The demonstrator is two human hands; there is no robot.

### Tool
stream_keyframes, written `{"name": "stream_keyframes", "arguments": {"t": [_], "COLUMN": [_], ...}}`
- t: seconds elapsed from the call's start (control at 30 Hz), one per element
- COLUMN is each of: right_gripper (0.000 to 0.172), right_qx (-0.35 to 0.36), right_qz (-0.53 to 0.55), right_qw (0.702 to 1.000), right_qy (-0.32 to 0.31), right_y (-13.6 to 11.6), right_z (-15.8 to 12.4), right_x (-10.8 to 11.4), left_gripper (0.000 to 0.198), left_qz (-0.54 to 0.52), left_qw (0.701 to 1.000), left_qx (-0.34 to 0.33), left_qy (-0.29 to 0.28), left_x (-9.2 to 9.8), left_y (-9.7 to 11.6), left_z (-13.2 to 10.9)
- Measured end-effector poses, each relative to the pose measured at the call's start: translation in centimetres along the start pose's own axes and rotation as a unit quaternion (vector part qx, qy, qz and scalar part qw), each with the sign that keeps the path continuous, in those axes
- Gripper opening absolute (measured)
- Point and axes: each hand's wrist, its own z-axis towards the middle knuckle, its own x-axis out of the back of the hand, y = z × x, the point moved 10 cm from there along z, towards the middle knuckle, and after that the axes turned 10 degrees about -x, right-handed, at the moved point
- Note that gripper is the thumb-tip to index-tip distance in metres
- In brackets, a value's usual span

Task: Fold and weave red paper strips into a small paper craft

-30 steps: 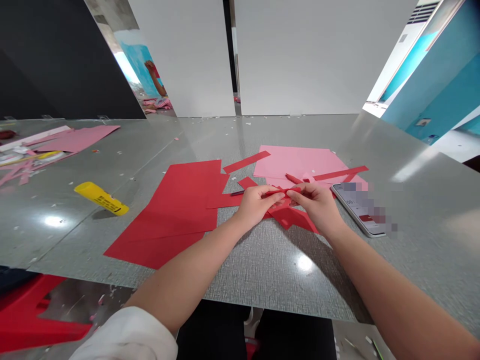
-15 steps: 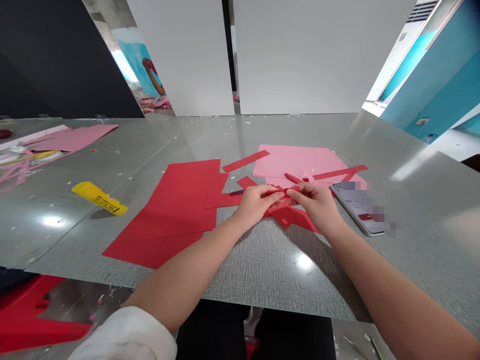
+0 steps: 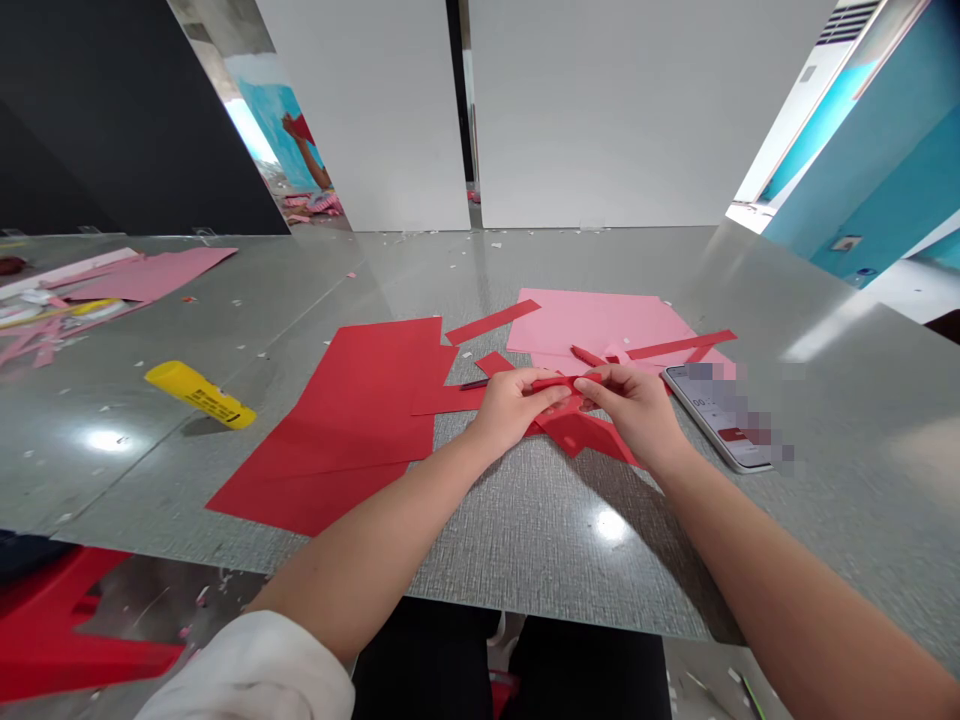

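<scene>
Between both hands is a small piece of red paper (image 3: 564,383), pinched by the thumbs and fingers. My left hand (image 3: 514,405) is closed on its left end, and my right hand (image 3: 634,405) is closed on its right end. Much of the piece is hidden behind the fingers. Below the hands lie more cut red paper pieces (image 3: 581,436) on the table. A dark pen-like tip (image 3: 474,384) pokes out left of my left hand. Large red paper sheets (image 3: 360,410) lie farther left.
Pink paper sheets (image 3: 600,315) lie behind the hands, with red strips (image 3: 493,322) near them. A phone (image 3: 716,420) is right of my right hand. A yellow glue bottle (image 3: 201,395) lies at the left. Beyond a partition gap shows another person's hand (image 3: 296,130).
My hands stay nearly in place, still pinching the red paper. The other person's hand beyond the partition has shifted slightly, and more red shows beside it.
</scene>
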Motion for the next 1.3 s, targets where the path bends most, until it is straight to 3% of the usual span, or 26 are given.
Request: {"name": "stream_keyframes", "arguments": {"t": [0.27, 0.47, 0.87, 1.07, 1.3], "right_gripper": [0.025, 0.025, 0.02, 0.02, 0.014], "right_qx": [0.003, 0.007, 0.019, -0.022, -0.027], "right_qz": [-0.008, -0.015, -0.064, -0.044, -0.096], "right_qw": [1.0, 1.0, 0.998, 0.996, 0.99], "right_qy": [0.007, 0.009, 0.017, -0.08, -0.1], "right_y": [0.0, -0.1, -0.2, 0.5, 0.5], "right_z": [0.0, 0.0, 0.0, -0.1, -0.3], "right_x": [0.2, 0.2, 0.2, -1.1, -1.8], "left_gripper": [0.03, 0.019, 0.017, 0.013, 0.01], "left_qz": [-0.005, 0.02, 0.097, 0.168, 0.235], "left_qw": [1.0, 1.0, 0.994, 0.983, 0.966], "left_qx": [0.004, -0.001, -0.044, -0.063, -0.09], "left_qy": [0.014, 0.01, -0.016, -0.038, -0.052], "left_x": [0.2, 0.2, 0.1, 0.0, -0.1], "left_y": [0.0, 0.1, 0.7, 1.3, 2.1], "left_z": [0.0, 0.1, 0.2, 0.2, 0.2]}}
